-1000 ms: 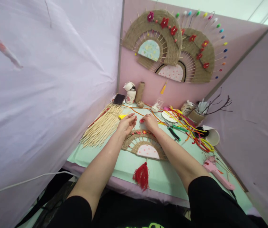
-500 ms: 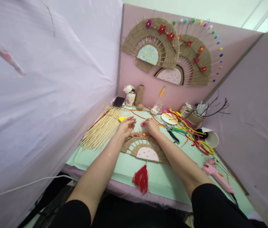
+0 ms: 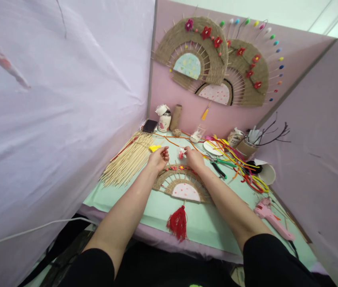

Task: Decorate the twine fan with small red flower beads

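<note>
In the head view, my left hand (image 3: 158, 159) is closed above the left end of a fan-shaped twine piece, its fingertips pinched around what looks like a small red bead (image 3: 165, 151). Opposite it, my right hand (image 3: 194, 159) pinches the edge of a small clear plastic bag (image 3: 181, 153) with pinkish-red bits inside. Below both hands lies the twine-woven fan (image 3: 169, 184), with red flowers and beads along its upper band and a white, pink-dotted half-circle at its centre. A red tassel (image 3: 177, 223) hangs from its lower edge toward me.
Bundled thin sticks (image 3: 129, 159) lie left, beside a yellow piece (image 3: 154, 148). Pliers (image 3: 219, 169), coloured pipe cleaners (image 3: 246, 175) and a pink glue gun (image 3: 273, 220) are on the right. A jar (image 3: 164, 121) and twine roll (image 3: 176, 118) stand behind. Finished fans (image 3: 213, 63) hang on the back panel.
My left fingers have curled from spread to pinched, with a red spot now at their tips. The clear bag beside my right fingers shows more fully. The view has shifted slightly.
</note>
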Tool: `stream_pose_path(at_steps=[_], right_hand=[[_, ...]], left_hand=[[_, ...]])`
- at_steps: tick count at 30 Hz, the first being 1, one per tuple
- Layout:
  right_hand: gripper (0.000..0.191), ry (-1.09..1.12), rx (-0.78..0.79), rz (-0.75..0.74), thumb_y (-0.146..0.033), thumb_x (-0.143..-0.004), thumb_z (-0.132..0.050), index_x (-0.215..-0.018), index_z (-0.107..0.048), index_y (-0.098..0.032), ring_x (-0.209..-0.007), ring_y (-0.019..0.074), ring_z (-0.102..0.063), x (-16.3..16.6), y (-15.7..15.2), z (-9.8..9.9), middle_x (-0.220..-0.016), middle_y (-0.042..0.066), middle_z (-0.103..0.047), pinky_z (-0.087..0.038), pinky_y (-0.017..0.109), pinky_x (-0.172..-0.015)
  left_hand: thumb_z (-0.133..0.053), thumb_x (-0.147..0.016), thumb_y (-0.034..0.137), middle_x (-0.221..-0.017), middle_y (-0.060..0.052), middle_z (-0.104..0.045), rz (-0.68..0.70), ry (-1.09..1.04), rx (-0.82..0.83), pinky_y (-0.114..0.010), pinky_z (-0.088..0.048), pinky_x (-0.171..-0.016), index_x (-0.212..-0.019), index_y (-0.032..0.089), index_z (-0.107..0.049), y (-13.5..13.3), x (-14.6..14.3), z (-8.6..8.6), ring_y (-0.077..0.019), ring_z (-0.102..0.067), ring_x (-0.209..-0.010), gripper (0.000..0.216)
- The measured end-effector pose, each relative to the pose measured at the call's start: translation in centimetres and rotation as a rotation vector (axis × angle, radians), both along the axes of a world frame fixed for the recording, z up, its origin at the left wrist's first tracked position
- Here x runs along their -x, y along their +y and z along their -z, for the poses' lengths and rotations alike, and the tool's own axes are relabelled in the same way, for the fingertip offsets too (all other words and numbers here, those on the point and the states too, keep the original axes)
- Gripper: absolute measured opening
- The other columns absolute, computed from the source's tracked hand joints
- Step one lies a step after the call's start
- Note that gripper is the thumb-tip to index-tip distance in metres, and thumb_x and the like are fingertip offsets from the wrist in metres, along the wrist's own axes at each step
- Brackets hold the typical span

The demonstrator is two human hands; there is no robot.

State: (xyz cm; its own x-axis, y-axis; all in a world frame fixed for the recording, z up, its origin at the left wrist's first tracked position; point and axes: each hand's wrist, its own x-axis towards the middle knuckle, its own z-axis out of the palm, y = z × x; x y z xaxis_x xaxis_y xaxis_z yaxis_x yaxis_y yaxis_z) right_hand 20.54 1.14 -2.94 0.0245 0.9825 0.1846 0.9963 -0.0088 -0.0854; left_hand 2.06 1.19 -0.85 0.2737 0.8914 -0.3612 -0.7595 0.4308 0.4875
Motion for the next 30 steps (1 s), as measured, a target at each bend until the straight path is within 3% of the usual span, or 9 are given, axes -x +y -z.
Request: stream_pose_path(at_steps=[6,11,17,22,26,30], right_hand=[[0.032,0.128,-0.149,-0.076,-0.02,-0.092,-0.043,-0.121,-0.054,-0.016,-0.106,0.0222,-0.059,0.9,-2.0,-1.6,-0.117,0.013,-0.066,-0.042,0.032,-0.09],[0.024,0.504,-0.445,-0.335,-0.025,-0.09,-0.045,-0.106,-0.062,-0.019,-0.096,0.0224,-0.062,3.3,-4.6,-2.5,-0.104,0.01,-0.07,-0.048,0.036,-0.086],[0.023,0.603,-0.553,-0.392,-0.025,-0.093,-0.042,-0.098,-0.065,-0.021,-0.096,0.0208,-0.062,4.7,-5.8,-1.6,-0.098,0.008,-0.07,-0.05,0.034,-0.084],[0.025,0.656,-0.551,-0.378,-0.025,-0.094,-0.04,-0.097,-0.065,-0.02,-0.096,0.0201,-0.062,4.6,-6.0,-0.6,-0.098,0.009,-0.069,-0.05,0.034,-0.083],[0.032,0.547,-0.585,-0.393,-0.03,-0.095,-0.041,-0.119,-0.061,-0.021,-0.113,0.0232,-0.055,4.6,-6.1,-0.3,-0.116,0.01,-0.066,-0.044,0.042,-0.099],[0.059,0.357,-0.502,-0.428,-0.039,-0.093,-0.044,-0.148,-0.033,-0.019,-0.137,0.0269,-0.034,4.7,-6.1,0.1,-0.145,0.012,-0.046,-0.03,0.049,-0.111]], left_hand=[[-0.039,-0.08,-0.01,-0.073,-0.005,-0.056,0.034,-0.063,-0.024,-0.009,-0.04,-0.05,-0.097,0.008,-0.063,-0.2,-0.1,0.0,-0.0041,-0.051,-0.058,0.035],[-0.045,-0.087,0.003,-0.073,-0.006,-0.057,0.114,-0.172,-0.056,-0.012,-0.044,-0.053,-0.107,0.005,-0.063,-0.2,-0.2,0.3,-0.0066,-0.054,-0.062,0.026],[-0.039,-0.08,-0.006,-0.075,-0.005,-0.058,0.128,-0.182,-0.103,-0.014,-0.046,-0.055,-0.115,0.01,-0.062,-0.3,-0.4,0.6,-0.0063,-0.055,-0.061,0.045],[-0.044,-0.088,0.013,-0.065,-0.004,-0.055,0.161,-0.173,-0.081,-0.015,-0.042,-0.048,-0.105,0.005,-0.065,-0.6,-0.4,0.3,-0.0082,-0.052,-0.055,0.028],[-0.041,-0.095,0.03,-0.074,-0.011,-0.063,0.157,-0.171,-0.087,-0.02,-0.049,-0.06,-0.101,0.004,-0.065,-0.9,-0.5,0.1,-0.0128,-0.062,-0.068,0.036],[-0.034,-0.096,0.043,-0.087,-0.014,-0.068,0.18,-0.177,-0.14,-0.026,-0.053,-0.074,-0.106,0.007,-0.064,-1.2,-0.6,-0.1,-0.0168,-0.066,-0.079,0.047]])
